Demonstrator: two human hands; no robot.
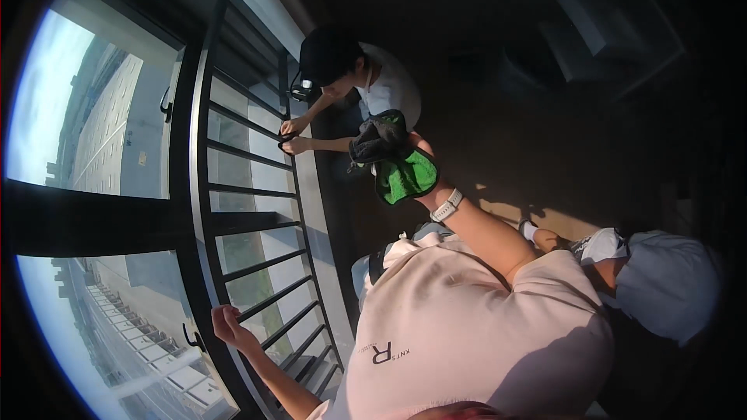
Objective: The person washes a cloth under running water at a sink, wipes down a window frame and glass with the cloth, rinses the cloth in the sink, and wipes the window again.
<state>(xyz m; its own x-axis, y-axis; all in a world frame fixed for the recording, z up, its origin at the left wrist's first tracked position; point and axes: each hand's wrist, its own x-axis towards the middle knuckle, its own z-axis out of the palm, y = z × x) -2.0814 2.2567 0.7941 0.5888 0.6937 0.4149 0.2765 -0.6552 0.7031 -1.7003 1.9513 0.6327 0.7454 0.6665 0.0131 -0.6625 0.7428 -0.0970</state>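
Observation:
My right arm reaches forward with a pale watch on the wrist. My right hand (426, 175) is closed on a green and dark grey cloth (408, 176), which hangs bunched and covers most of the fingers. At the lower left, my left hand (232, 328) is at the top rail of the metal railing (200, 140), its fingers curled over the rail. Dark bars of the railing run just beside that hand.
A person (389, 82) with a head-mounted lamp or camera crouches ahead, both hands at the railing's far edge. Another person in pale clothing (665, 284) is at my right. Tall framed windows (93, 222) stand beyond the railing. Pale box-like shapes (595, 31) sit in shadow.

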